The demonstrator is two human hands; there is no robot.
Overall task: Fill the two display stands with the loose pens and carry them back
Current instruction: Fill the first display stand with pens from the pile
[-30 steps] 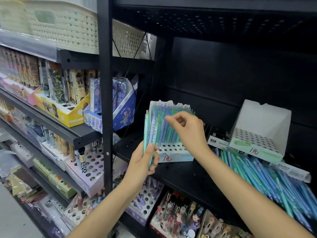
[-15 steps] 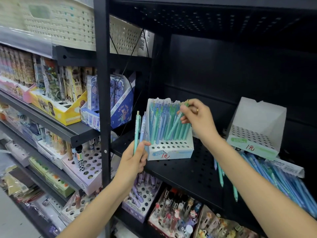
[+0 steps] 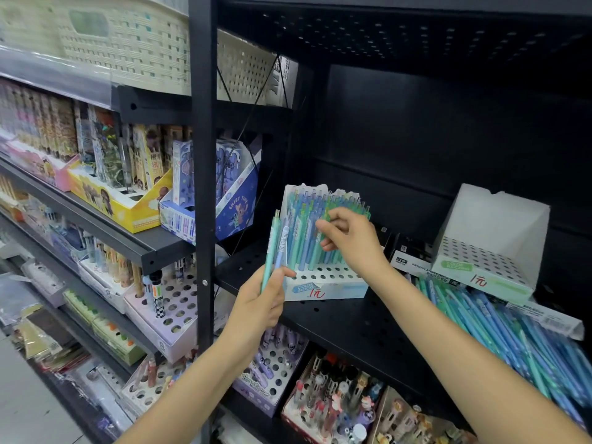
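Note:
A white display stand with a holed top sits on the black shelf, packed with upright blue and green pens. My left hand grips two loose pens, one green and one blue, just left of that stand. My right hand is in front of the standing pens, fingers pinched on a green pen among them. A second white display stand stands to the right with no pens in its holes. A heap of loose blue and green pens lies on the shelf in front of it.
A black upright post stands left of my hands. Boxes of other pens fill the left shelves and the lower shelf. Cream baskets sit on top. Small dark boxes lie between the two stands.
The bundle in my left hand has thinned from many pens to two. My right hand keeps working among the pens in the left stand and has come back down in front of them.

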